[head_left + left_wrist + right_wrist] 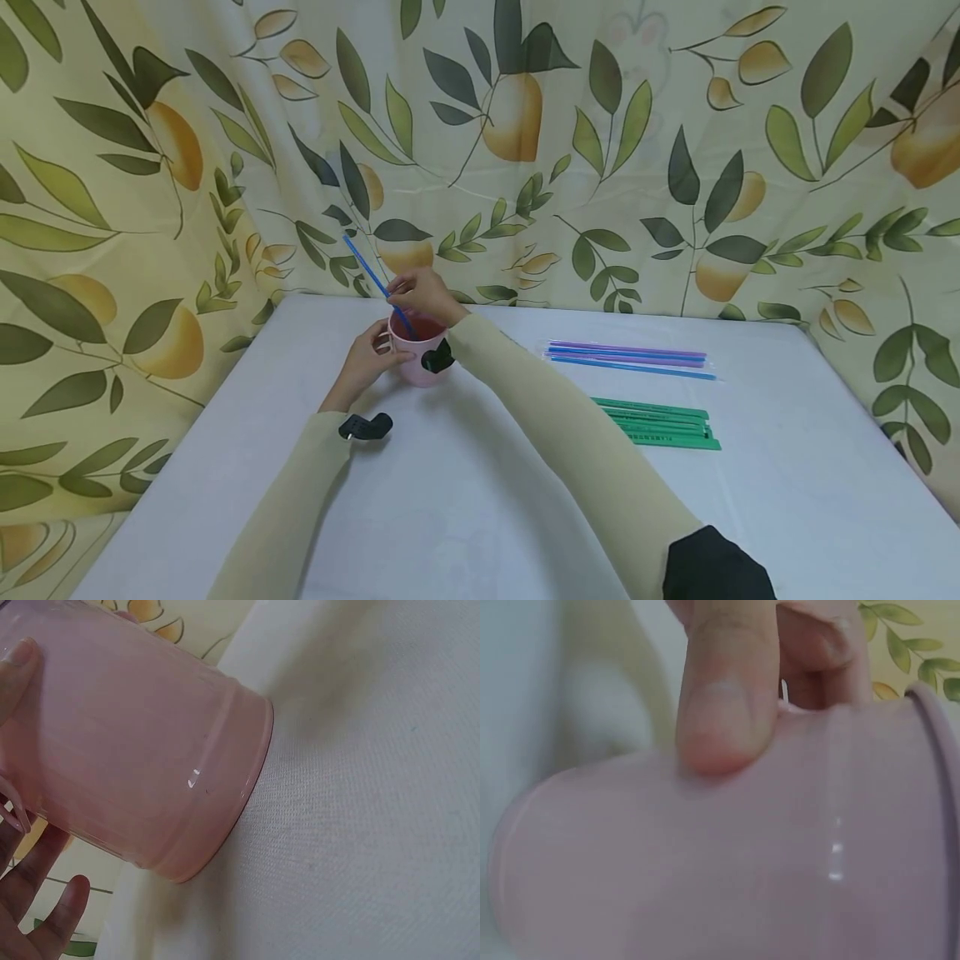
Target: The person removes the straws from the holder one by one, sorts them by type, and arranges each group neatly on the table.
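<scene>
Near the far left of the white table, a pink cup (417,368) stands upright. My left hand (366,357) grips it from the left, with the thumb (726,720) pressed on its wall in the right wrist view. Part of the cup's handle (15,806) shows by the fingers in the left wrist view. Above the rim, my right hand (427,295) pinches a long blue straw (364,263) between thumb and fingers. The straw leans to the upper left, its lower end inside the cup. Neither the straw nor the right hand's fingers show in the right wrist view.
To the right on the table (795,467) lie several purple and blue straws (630,354) in a clear wrapper. Nearer me is a row of green pencils (667,425), partly hidden by my right sleeve (547,433). A fruit-patterned curtain (600,200) hangs behind.
</scene>
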`<state>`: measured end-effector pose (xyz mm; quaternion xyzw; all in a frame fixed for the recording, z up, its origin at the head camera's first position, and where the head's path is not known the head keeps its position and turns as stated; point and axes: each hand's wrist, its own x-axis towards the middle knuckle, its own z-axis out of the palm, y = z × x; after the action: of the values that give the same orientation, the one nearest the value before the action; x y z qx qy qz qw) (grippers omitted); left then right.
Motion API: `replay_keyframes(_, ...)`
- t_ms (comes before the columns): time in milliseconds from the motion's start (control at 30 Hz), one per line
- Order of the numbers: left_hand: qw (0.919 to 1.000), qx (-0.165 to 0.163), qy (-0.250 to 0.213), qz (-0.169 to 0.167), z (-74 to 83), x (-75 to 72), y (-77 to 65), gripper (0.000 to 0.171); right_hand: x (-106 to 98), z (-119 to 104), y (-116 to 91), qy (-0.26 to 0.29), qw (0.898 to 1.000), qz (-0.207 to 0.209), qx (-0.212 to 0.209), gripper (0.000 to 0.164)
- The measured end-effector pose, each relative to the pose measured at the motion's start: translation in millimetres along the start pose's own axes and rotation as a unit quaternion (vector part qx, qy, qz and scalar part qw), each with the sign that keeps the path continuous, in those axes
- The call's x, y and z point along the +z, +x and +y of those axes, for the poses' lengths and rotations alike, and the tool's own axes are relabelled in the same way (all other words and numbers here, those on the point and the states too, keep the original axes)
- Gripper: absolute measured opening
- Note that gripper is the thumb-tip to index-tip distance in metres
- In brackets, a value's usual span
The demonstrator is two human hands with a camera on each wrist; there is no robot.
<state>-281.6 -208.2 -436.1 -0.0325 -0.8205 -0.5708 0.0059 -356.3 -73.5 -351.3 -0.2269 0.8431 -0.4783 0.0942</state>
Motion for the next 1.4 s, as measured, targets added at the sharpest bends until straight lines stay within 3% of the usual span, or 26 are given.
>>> replay_keyframes(267,0.9999,-0.014,-0.006,-0.006,0.2,1.9,-0.9,0.076,0.4,-0.8,-3.4,0.057,0.998,-0.001,0.029,0.02)
replay_keyframes(400,0.9996,-0.021,-0.011,-0.012,16.2,2.2,-10.7,0.074,-2.5,-1.2,-3.5,0.063,0.998,0.002,0.027,0.021)
replay_keyframes(567,0.9997,-0.02,-0.01,-0.011,30.9,2.5,-19.2,0.071,-7.8,-2.0,-3.4,0.067,0.997,0.022,-0.009,0.019)
replay_keyframes(733,0.9997,-0.018,-0.012,-0.012,26.0,1.5,-15.5,0.072,-15.8,-9.5,-7.7,0.081,0.995,0.034,-0.045,0.02)
replay_keyframes(933,0.9996,-0.017,-0.019,-0.009,4.9,0.3,-3.2,0.075,-28.3,-24.8,-11.4,0.154,0.986,0.034,-0.06,0.022)
replay_keyframes(1067,0.9998,-0.014,-0.011,-0.001,0.5,0.3,-1.1,0.073,-38.5,-36.4,-11.9,0.189,0.979,0.041,-0.066,0.022)
replay_keyframes(1400,0.9995,-0.033,0.003,-0.004,3.1,0.5,-1.8,0.078,-68.7,-62.5,-22.9,0.141,0.986,0.034,-0.077,0.024)
